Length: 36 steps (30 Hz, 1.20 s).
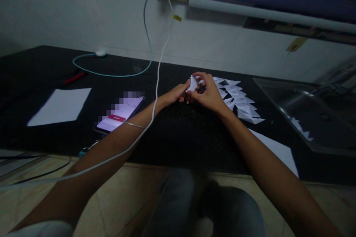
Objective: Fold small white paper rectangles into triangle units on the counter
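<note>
Between both hands, above the dark tabletop, is a small folded piece of white paper [193, 83]. My left hand [180, 92] grips it from the left, its lower fingers partly hidden behind the paper. From the right, my right hand [208, 90] pinches the same piece with thumb and curled fingers. Just beyond the right hand lie several folded white paper triangles [240, 100], set in overlapping rows; the hand hides part of them.
A phone [121, 113] with a lit screen lies beside my left forearm. White sheets [59, 106] rest at far left and under my right forearm [278, 150]. A white cable [158, 74] crosses over my left arm. A clear panel [314, 118] lies at right.
</note>
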### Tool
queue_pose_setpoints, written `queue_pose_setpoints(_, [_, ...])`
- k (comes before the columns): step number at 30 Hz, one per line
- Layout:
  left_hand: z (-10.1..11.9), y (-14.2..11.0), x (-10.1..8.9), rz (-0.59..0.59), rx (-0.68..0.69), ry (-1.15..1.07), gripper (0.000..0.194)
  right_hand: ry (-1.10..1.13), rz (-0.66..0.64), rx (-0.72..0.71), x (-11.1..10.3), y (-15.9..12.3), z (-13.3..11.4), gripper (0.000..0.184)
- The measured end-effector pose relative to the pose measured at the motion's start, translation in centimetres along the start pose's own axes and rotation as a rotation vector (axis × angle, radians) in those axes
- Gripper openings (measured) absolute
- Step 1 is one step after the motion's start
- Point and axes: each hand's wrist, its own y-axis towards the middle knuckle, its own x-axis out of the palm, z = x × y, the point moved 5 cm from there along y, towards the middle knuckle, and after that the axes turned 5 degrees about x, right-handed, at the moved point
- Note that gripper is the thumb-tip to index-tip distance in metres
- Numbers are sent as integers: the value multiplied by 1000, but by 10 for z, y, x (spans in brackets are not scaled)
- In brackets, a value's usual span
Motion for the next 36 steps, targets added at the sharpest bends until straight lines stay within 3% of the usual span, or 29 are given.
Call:
queue_pose_setpoints(15, [-2, 4, -6, 13, -17, -35, 58, 281, -64, 170, 0, 0, -4, 62])
queue_pose_setpoints(22, [0, 4, -5, 37, -43, -97, 48, 297, 65, 194, -1, 4, 10, 38])
queue_pose_setpoints(28, [2, 5, -1, -6, -74, -124, 61, 331, 143, 284, -5, 8, 22, 19])
queue_pose_setpoints(36, [13, -2, 3, -18, 167, 30, 40, 425, 189, 364, -11, 5, 10, 11])
